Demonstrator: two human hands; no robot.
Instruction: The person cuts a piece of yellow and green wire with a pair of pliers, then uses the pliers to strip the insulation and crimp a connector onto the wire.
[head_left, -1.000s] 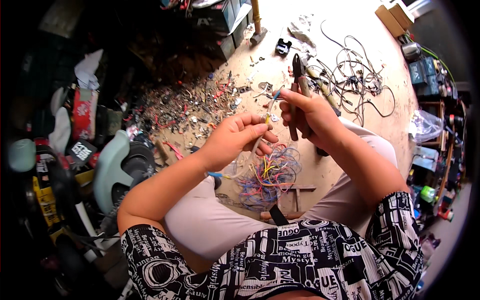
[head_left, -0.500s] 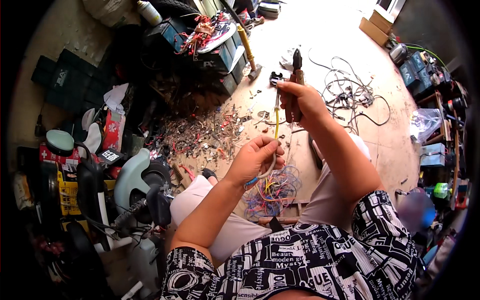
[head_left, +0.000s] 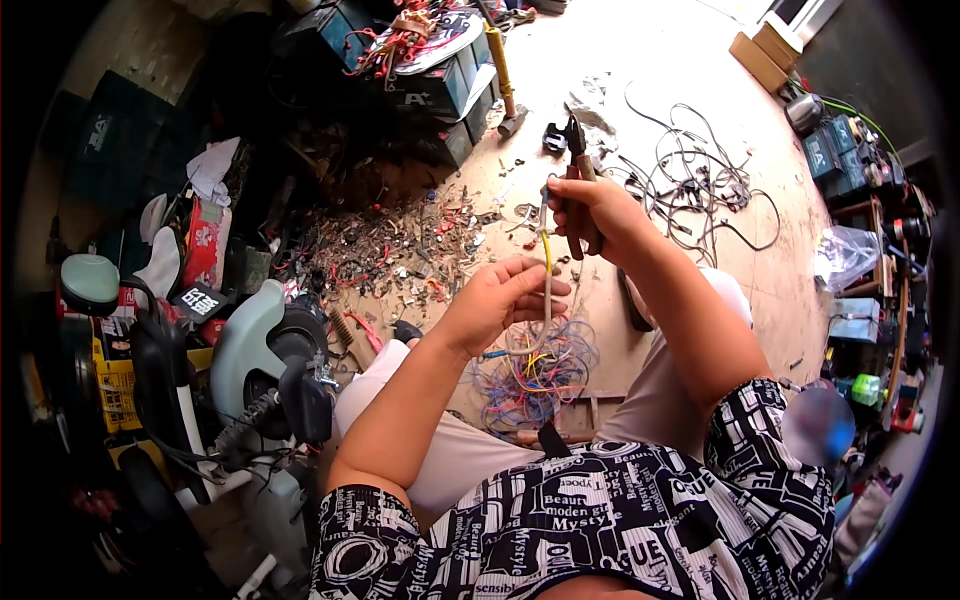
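Observation:
My right hand (head_left: 612,215) is closed around pliers (head_left: 580,150) with reddish-brown handles, their dark jaws pointing away from me. Its thumb and forefinger also pinch the upper end of a thin cable (head_left: 547,310). The cable has a yellow stretch near the top, a grey length below, and a blue end bending left. Beside the cable, my left hand (head_left: 495,300) has its fingers loosely apart; the cable passes by the fingertips. Below hangs or lies a tangle of coloured wires (head_left: 535,385) between my legs.
Scrap bits (head_left: 400,250) litter the floor ahead left, near stacked batteries (head_left: 440,95) and a yellow-handled hammer (head_left: 503,75). Black cables (head_left: 700,185) sprawl ahead right. A grey-green machine part (head_left: 240,350) stands left; shelves with a plastic bag (head_left: 848,253) line the right.
My left hand has loosened from its pinch on the yellow stretch, and its fingers have spread. The right hand with the pliers has shifted slightly left and nearer. The cable now hangs straighter.

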